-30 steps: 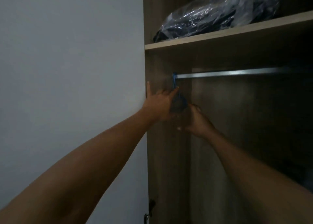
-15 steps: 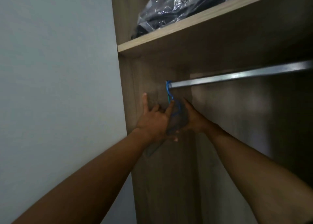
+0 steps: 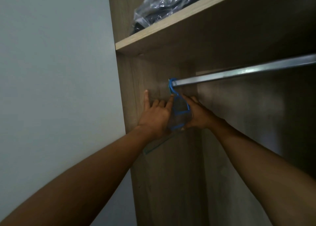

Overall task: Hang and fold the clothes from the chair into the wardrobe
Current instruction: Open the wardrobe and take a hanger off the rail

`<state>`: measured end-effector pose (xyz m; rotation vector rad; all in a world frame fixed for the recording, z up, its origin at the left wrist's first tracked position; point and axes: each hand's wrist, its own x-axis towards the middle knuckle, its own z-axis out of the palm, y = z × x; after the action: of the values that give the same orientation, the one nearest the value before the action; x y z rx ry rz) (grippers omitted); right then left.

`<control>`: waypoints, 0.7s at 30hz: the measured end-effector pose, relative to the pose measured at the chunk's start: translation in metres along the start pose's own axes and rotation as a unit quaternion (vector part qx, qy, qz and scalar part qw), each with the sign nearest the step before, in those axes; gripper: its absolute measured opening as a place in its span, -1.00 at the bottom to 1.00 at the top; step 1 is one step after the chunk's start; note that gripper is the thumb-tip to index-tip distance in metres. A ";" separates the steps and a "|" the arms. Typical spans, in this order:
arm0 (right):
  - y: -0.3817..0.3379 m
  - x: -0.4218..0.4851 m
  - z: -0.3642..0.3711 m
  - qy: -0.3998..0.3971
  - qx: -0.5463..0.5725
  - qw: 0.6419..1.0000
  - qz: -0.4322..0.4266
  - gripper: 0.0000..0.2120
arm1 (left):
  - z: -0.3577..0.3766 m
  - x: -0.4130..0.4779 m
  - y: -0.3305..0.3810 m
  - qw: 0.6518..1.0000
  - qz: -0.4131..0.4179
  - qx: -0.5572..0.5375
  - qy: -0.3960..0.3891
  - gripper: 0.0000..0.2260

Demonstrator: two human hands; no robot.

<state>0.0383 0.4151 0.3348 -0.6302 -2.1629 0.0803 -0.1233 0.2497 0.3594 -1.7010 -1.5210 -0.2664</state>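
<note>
A blue plastic hanger [image 3: 179, 112] hangs by its hook at the far left end of the metal rail [image 3: 242, 72] inside the wooden wardrobe [image 3: 164, 174]. My left hand [image 3: 154, 117] lies flat against the hanger's left side, fingers spread, the index finger near the hook. From the right, my right hand [image 3: 199, 116] holds the hanger's frame, its fingers partly hidden behind it. No garment is visible on the hanger. The chair and the clothes are out of view.
A wooden shelf [image 3: 171, 26] runs above the rail and carries a dark bundle in clear plastic [image 3: 164, 5]. A plain pale wall [image 3: 56, 72] fills the left. The rest of the rail to the right is bare.
The view has come closer and tilted up. Both hands have stayed at the blue hanger by the rail's left end, and the right hand has closed in on its frame.
</note>
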 end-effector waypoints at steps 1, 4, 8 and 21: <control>0.001 -0.001 -0.003 0.006 0.005 1.000 -0.002 0.36 | -0.002 0.001 0.000 1.000 -0.003 -0.005 0.001 0.03; -0.002 -0.007 -0.017 0.035 0.008 0.999 -0.015 0.31 | -0.011 0.004 -0.001 1.000 -0.007 -0.021 0.008 0.01; -0.009 -0.012 -0.034 0.052 0.009 0.998 -0.027 0.27 | -0.031 0.005 -0.001 1.000 0.000 -0.030 0.004 0.00; -0.084 -0.058 -0.007 0.042 0.152 0.987 0.003 0.28 | -0.090 -0.065 0.007 0.997 -0.050 0.049 -0.035 0.01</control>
<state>0.0381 0.3137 0.3203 -0.4555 -2.0129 0.3744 -0.1016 0.1416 0.3726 -1.5745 -1.6462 -0.1827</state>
